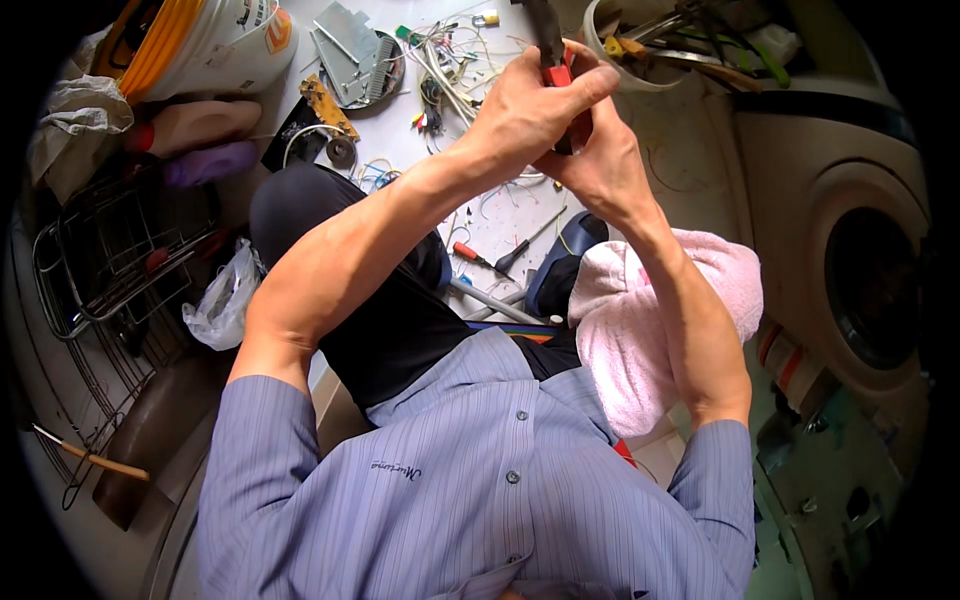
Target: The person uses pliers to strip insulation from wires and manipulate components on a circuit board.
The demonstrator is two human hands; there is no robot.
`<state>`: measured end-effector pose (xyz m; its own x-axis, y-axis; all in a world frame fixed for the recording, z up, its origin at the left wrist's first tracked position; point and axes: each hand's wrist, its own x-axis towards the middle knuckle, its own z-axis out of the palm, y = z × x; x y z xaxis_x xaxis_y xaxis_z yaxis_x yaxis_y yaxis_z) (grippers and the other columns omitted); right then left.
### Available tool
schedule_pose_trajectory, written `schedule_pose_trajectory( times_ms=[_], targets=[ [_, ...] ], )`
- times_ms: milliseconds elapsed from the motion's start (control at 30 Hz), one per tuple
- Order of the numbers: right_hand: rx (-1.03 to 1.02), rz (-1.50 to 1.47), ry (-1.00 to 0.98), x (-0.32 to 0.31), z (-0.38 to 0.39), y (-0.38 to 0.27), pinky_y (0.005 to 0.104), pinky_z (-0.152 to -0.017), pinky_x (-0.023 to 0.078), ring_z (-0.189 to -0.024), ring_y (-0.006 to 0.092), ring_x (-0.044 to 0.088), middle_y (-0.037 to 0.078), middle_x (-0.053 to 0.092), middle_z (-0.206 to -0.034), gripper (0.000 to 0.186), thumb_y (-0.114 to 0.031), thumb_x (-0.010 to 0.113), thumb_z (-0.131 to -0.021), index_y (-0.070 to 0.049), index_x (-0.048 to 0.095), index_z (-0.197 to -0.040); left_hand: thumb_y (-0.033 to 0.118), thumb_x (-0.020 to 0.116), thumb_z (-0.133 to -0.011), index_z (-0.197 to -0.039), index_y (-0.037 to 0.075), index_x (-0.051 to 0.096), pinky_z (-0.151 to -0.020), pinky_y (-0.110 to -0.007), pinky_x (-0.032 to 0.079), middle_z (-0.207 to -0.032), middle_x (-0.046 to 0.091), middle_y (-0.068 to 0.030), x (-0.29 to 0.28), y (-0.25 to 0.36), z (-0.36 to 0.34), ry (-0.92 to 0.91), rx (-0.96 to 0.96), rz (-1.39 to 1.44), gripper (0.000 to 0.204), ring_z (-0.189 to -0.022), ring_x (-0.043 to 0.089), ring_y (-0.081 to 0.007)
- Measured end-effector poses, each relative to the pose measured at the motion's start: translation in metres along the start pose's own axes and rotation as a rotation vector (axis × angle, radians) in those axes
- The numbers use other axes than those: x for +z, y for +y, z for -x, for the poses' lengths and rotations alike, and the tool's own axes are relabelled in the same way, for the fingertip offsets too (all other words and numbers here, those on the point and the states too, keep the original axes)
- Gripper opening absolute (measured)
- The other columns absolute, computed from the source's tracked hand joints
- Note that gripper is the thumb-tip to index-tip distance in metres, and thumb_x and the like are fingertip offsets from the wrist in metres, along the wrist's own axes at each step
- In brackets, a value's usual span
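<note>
Both of my hands are raised together at the top of the head view, closed around a black and red tool [556, 75]. Its dark upper part runs up to the picture's edge, and its kind cannot be made out. My left hand [530, 105] grips it from the left, fingers mostly hidden. My right hand [605, 165] wraps it from below and the right, touching the left. Below them on the floor lie a red-handled screwdriver [470, 253] and a dark-handled screwdriver [515, 255]. A bundle of cables [445, 75] is spread left of my hands.
A white bucket [225, 50] with orange tubing stands far left; another bucket [640, 80] of tools is just right of my hands. A grey metal part [345, 50] lies between. A pink towel [630, 340] covers my right knee. At right stands a washing machine [830, 190], at left a wire rack [110, 250].
</note>
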<state>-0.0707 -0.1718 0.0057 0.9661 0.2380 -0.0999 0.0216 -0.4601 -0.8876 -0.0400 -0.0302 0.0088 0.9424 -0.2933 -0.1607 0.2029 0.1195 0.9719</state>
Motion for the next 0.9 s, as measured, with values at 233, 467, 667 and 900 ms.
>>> schedule_pose_trajectory(
  times_ms=[233, 467, 667, 900],
  targets=[
    [-0.114, 0.237, 0.149, 0.005, 0.011, 0.006, 0.0401, -0.075, 0.057, -0.085, 0.0295, 0.070, 0.012, 0.067, -0.092, 0.058, -0.021, 0.086, -0.067, -0.005, 0.062, -0.116, 0.038, 0.078, -0.084, -0.128, -0.002, 0.060, -0.089, -0.027, 0.048, -0.104, 0.065, -0.0027, 0.004, -0.010, 0.009, -0.099, -0.052, 0.022, 0.062, -0.097, 0.060, -0.0108],
    [-0.188, 0.149, 0.197, 0.005, 0.013, 0.001, 0.0410, -0.085, 0.058, -0.100, 0.0333, 0.070, 0.017, 0.065, -0.117, 0.078, -0.023, 0.088, -0.065, -0.003, 0.050, -0.131, 0.033, 0.075, -0.084, -0.118, -0.001, 0.067, -0.081, -0.028, 0.052, -0.094, 0.068, -0.0035, 0.001, -0.008, 0.008, -0.161, 0.050, -0.039, 0.048, -0.086, 0.061, -0.0110],
    [-0.184, 0.246, -0.091, -0.011, 0.011, -0.005, 0.0473, -0.093, 0.052, -0.108, 0.0436, 0.063, 0.030, 0.062, -0.115, 0.080, -0.033, 0.088, -0.070, 0.007, 0.046, -0.125, 0.022, 0.063, -0.101, -0.111, 0.001, 0.067, -0.090, -0.035, 0.055, -0.101, 0.071, -0.0090, -0.021, -0.008, 0.000, -0.025, -0.058, 0.279, 0.023, -0.094, 0.067, -0.0180],
    [-0.089, 0.135, 0.155, -0.173, 0.028, -0.026, 0.0351, -0.083, 0.055, -0.093, 0.0237, 0.071, 0.018, 0.072, -0.104, 0.048, -0.035, 0.073, -0.088, 0.005, 0.067, -0.113, 0.020, 0.063, -0.100, -0.092, 0.005, 0.055, -0.081, -0.043, 0.055, -0.082, 0.058, -0.0077, -0.043, -0.027, -0.015, -0.117, -0.086, 0.340, 0.019, -0.081, 0.060, -0.0221]
  ],
)
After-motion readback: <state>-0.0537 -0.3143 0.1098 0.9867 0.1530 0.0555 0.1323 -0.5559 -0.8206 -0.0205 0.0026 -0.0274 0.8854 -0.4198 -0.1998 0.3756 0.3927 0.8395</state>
